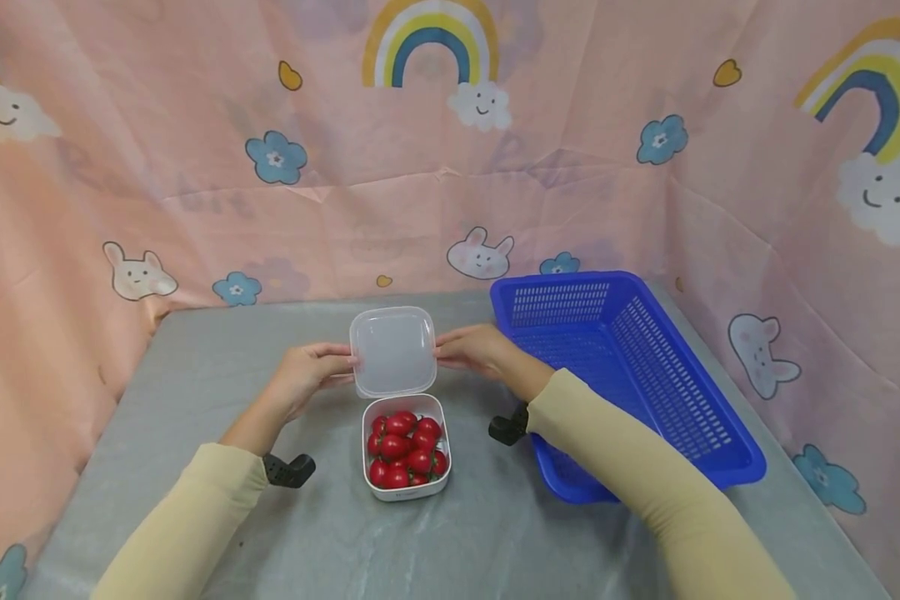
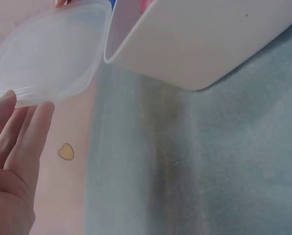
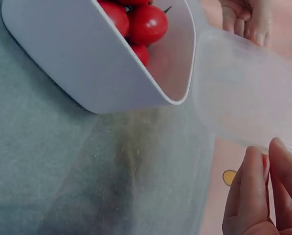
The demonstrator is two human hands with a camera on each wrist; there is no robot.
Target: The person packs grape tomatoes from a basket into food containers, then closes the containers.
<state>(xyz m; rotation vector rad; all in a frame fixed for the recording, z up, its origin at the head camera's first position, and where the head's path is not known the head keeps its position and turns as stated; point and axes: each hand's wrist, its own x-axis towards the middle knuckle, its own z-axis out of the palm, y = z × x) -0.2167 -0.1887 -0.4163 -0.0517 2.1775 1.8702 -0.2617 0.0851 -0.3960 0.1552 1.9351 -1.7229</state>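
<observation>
Both hands hold a translucent plastic lid (image 1: 393, 352) by its opposite side edges, tilted up just behind a white container (image 1: 405, 494). My left hand (image 1: 309, 372) pinches the lid's left edge between thumb and fingers; the left wrist view shows the thumb (image 2: 4, 108) at that edge. On the other side, my right hand (image 1: 474, 348) pinches the right edge, as the right wrist view also shows at the fingers (image 3: 253, 181). Several red cherry tomatoes (image 1: 395, 447) with green stems fill the uncovered container, which stands on the grey table.
A large blue plastic basket (image 1: 690, 412) stands on the table at the right, partly behind the right forearm. The grey tabletop (image 1: 217, 358) reaches back to a pink patterned curtain (image 1: 390, 225) that hangs behind and at both sides.
</observation>
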